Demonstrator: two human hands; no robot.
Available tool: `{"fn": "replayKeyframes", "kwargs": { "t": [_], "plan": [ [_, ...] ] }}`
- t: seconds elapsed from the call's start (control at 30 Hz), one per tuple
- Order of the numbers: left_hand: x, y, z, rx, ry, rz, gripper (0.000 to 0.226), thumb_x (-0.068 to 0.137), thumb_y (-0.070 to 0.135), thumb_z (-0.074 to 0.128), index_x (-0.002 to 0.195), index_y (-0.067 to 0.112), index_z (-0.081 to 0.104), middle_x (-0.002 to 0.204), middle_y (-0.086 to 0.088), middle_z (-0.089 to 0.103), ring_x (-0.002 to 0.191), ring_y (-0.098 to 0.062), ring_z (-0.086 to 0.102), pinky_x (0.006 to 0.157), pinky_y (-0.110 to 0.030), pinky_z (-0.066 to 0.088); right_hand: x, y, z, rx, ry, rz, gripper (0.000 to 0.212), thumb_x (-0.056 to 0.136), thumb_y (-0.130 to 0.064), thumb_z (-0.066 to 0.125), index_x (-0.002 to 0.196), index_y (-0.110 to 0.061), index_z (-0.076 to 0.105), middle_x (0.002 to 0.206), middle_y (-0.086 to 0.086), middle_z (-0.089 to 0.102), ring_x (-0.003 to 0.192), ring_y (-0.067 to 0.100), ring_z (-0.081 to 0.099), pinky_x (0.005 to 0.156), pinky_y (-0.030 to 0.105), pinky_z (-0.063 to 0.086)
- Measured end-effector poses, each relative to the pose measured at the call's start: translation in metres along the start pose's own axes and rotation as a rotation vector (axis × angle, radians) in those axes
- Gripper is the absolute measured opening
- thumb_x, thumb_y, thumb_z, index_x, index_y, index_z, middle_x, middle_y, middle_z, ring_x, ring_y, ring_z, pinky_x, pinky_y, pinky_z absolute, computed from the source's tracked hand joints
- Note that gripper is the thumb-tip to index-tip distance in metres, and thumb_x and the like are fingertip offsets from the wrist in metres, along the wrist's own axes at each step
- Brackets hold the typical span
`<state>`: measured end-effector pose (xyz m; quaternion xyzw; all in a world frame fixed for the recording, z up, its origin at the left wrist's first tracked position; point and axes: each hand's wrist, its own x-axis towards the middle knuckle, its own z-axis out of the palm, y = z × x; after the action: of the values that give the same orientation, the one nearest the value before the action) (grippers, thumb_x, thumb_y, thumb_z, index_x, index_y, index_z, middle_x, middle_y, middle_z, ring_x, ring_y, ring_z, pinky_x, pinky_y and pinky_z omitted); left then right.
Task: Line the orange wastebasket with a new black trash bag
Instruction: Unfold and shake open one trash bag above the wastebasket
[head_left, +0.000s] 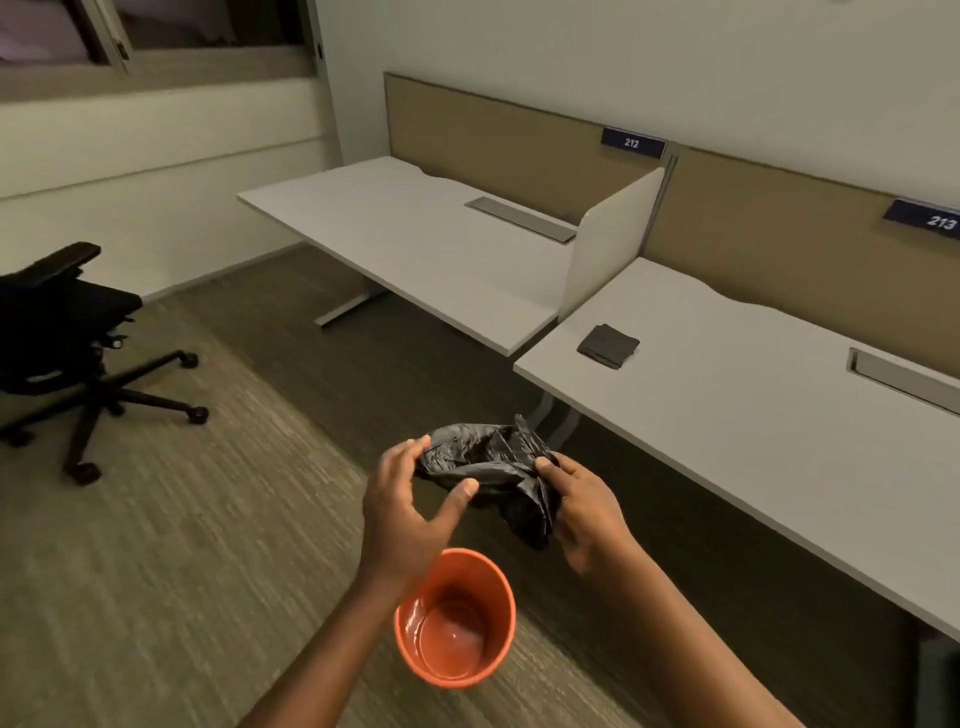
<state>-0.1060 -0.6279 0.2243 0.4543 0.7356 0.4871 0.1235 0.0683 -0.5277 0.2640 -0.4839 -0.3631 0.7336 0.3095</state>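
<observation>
A crumpled black trash bag (488, 470) hangs in the air between my hands, above the carpet. My right hand (582, 512) grips its right side, with part of the bag drooping below the fingers. My left hand (410, 506) has fingertips and thumb touching the bag's left edge, fingers spread. Below my hands the orange wastebasket (456, 618) stands upright on the floor, bare inside with no bag in it. My left forearm crosses in front of its left rim.
A folded dark bag (608, 345) lies on the near white desk (753, 441) at right. A second desk (415, 244) stands beyond a divider panel. A black office chair (62, 338) sits on the carpet at left.
</observation>
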Motion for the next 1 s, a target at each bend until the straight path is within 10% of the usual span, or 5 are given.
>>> {"fn": "replayKeyframes", "kwargs": {
  "t": [0.17, 0.5, 0.67, 0.8, 1.0],
  "plan": [
    [0.008, 0.009, -0.003, 0.191, -0.098, 0.179, 0.03, 0.078, 0.034, 0.076, 0.102, 0.015, 0.074, 0.123, -0.004, 0.064, 0.123, -0.025, 0.058, 0.101, -0.043, 0.044, -0.003, -0.008, 0.008, -0.048, -0.144, 0.06, 0.029, 0.092, -0.024, 0.07, 0.117, -0.009, 0.069, 0.106, 0.018, 0.077, 0.097, 0.032, 0.076, 0.077, 0.038, 0.062],
    [0.05, -0.008, -0.045, -0.56, 0.279, -0.649, 0.022, 0.091, 0.035, 0.071, 0.096, 0.014, 0.072, 0.092, -0.008, 0.075, 0.083, -0.021, 0.072, 0.066, -0.031, 0.056, 0.003, -0.025, -0.043, -0.176, -0.099, 0.16, 0.024, 0.087, -0.016, 0.073, 0.111, -0.014, 0.072, 0.096, 0.018, 0.079, 0.071, 0.028, 0.077, 0.057, 0.031, 0.059],
    [0.058, -0.006, -0.066, -0.46, 0.272, -0.53, 0.025, 0.088, 0.041, 0.073, 0.085, 0.016, 0.073, 0.091, -0.008, 0.077, 0.089, -0.024, 0.073, 0.067, -0.034, 0.058, 0.012, -0.024, -0.064, -0.297, 0.008, 0.192, 0.019, 0.09, -0.014, 0.071, 0.108, -0.012, 0.075, 0.09, 0.017, 0.079, 0.067, 0.025, 0.075, 0.058, 0.034, 0.062],
    [0.062, 0.018, -0.078, -0.273, 0.146, -0.285, 0.046, 0.086, 0.052, 0.068, 0.069, 0.01, 0.07, 0.066, -0.012, 0.071, 0.063, -0.023, 0.068, 0.059, -0.036, 0.052, 0.015, -0.014, -0.067, -1.006, 0.18, -0.18, 0.044, 0.094, -0.035, 0.067, 0.132, -0.016, 0.058, 0.122, 0.007, 0.068, 0.104, 0.019, 0.067, 0.091, 0.037, 0.058],
    [0.076, 0.085, -0.07, -0.014, -0.281, 0.024, 0.044, 0.091, 0.047, 0.065, 0.067, 0.011, 0.072, 0.056, 0.004, 0.071, 0.05, -0.005, 0.067, 0.047, -0.017, 0.045, -0.006, -0.043, 0.009, -0.989, -0.38, -0.496, 0.107, 0.069, -0.07, 0.075, 0.156, -0.041, 0.021, 0.161, -0.008, 0.034, 0.145, 0.013, 0.034, 0.116, 0.043, 0.034]
  ]
}}
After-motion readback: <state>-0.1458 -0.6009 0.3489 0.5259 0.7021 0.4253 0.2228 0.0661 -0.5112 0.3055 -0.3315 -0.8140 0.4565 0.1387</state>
